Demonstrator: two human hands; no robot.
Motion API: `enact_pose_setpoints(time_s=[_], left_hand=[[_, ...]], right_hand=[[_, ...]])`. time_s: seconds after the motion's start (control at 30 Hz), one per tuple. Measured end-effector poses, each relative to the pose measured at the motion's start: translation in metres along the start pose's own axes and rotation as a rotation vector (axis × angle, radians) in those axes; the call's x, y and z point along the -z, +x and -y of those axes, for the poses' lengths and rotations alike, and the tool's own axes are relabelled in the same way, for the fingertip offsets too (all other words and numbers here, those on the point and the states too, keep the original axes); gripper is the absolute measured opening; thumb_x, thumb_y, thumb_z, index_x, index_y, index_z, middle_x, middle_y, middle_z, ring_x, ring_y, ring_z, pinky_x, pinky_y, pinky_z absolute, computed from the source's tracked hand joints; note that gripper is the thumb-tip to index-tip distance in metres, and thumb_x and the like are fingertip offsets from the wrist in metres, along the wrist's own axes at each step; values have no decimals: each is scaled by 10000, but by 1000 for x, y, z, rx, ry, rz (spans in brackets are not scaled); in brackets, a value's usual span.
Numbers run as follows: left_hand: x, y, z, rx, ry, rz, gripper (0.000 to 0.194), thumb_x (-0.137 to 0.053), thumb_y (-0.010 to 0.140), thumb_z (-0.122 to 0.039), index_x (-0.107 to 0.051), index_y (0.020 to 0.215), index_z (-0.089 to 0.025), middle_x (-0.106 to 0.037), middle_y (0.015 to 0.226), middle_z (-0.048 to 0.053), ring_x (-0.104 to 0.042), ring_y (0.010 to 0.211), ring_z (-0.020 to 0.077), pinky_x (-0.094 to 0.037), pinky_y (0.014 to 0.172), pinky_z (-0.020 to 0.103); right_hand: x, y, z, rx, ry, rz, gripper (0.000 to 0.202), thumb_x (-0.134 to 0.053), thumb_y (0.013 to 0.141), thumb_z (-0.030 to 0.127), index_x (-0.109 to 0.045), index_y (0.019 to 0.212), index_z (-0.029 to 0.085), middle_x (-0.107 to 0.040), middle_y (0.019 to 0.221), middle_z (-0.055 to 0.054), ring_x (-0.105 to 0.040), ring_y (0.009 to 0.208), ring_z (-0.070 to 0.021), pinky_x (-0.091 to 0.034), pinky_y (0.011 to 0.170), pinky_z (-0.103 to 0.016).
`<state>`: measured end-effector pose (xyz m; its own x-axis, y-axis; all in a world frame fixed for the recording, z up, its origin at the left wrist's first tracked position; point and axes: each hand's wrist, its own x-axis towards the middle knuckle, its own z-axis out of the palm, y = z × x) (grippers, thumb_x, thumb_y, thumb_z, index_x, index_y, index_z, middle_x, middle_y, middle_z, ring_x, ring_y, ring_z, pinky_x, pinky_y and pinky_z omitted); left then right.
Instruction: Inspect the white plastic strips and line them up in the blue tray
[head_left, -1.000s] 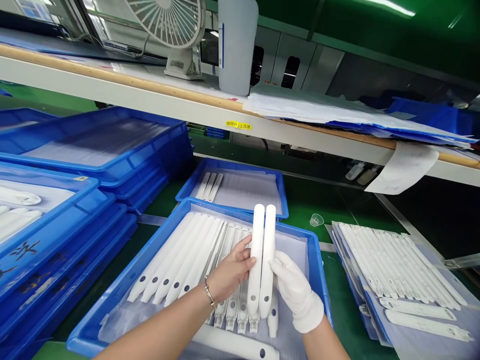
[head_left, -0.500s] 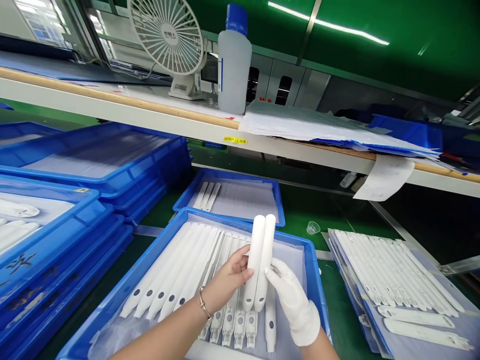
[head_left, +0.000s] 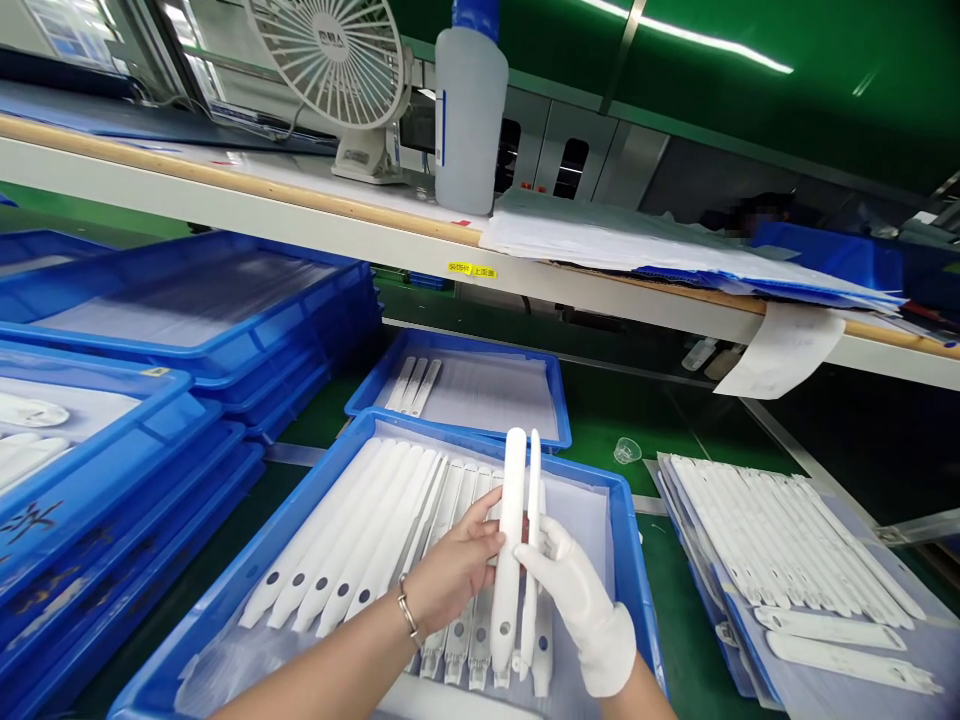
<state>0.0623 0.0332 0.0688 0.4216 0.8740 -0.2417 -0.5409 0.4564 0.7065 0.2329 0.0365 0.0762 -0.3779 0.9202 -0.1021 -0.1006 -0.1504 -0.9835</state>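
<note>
My bare left hand (head_left: 469, 550) grips a long white plastic cover (head_left: 510, 540) with a small oval near its lower end. Close beside it, a second white plastic cover (head_left: 533, 500) is turned edge-on in my gloved right hand (head_left: 566, 575), thumb and fingers pinching it. Both are held upright above a blue tray (head_left: 630, 540). Inside that tray lie a row of white covers (head_left: 352, 530), face up with dark ovals, and several narrower pieces (head_left: 457, 640) with their inner sides showing. My hands hide part of this row.
Stacked blue trays (head_left: 285, 370) stand at the left. Behind the work tray sits another blue tray (head_left: 562, 400) with three white pieces. At right, white parts (head_left: 787, 540) lie on stacked sheets; a small clear cup (head_left: 627, 451) is nearby. A shelf (head_left: 390, 230) with a fan (head_left: 330, 60) and bottle (head_left: 471, 120) crosses above.
The two covers were side by side, both face-on. Now they are slightly apart, and the one in my right hand has turned edge-on.
</note>
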Motion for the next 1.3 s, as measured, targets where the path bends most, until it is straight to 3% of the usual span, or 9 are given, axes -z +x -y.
enact_pose_setpoints(time_s=[0.2,0.33,0.6,0.83,1.03,1.3], left_hand=[[-2,0,-1,-2,77,-63,841,-727,780,-305,-238,1463,-254,-629,1085,95,-606,966,228,-475,819,355],[3,4,7,-56,175,-110,908,-778,709,-374,-260,1449,-273,-590,1081,84,-579,938,212,-479,752,321],[4,6,7,-122,314,-55,877,-767,699,-386,-289,1423,-259,-506,1015,64,-543,926,221,-499,664,309],[3,7,8,-76,314,-89,899,-786,665,-400,-307,1414,-265,-470,965,29,-543,810,173,-491,631,298],[3,5,9,9,298,-147,866,-778,685,-396,-309,1408,-308,-445,955,10,-529,773,147,-496,645,301],[0,5,10,61,260,-215,829,-785,673,-378,-363,1384,-312,-436,923,2,-508,761,140,-492,653,293]], right_hand=[[-6,-4,1,-4,-51,-74,355,-671,841,341,-602,1168,223,-657,1111,-68,-613,1029,-250,-486,947,-408],[-8,-6,-4,-55,-159,-113,386,-695,816,344,-607,1177,237,-671,1074,-64,-622,994,-260,-504,910,-413],[-6,-6,-9,-60,-139,-24,410,-684,825,305,-594,1219,235,-660,1109,-63,-616,947,-246,-501,872,-399],[-7,-4,-8,-67,-4,41,394,-689,819,382,-618,1164,207,-674,1063,-67,-615,998,-256,-503,856,-378],[-4,-4,-16,-109,41,22,368,-699,804,431,-649,1077,189,-693,869,-45,-638,827,-227,-500,790,-359],[-1,0,-25,-147,24,-11,353,-675,805,488,-653,982,184,-683,830,-46,-637,773,-220,-507,739,-340]])
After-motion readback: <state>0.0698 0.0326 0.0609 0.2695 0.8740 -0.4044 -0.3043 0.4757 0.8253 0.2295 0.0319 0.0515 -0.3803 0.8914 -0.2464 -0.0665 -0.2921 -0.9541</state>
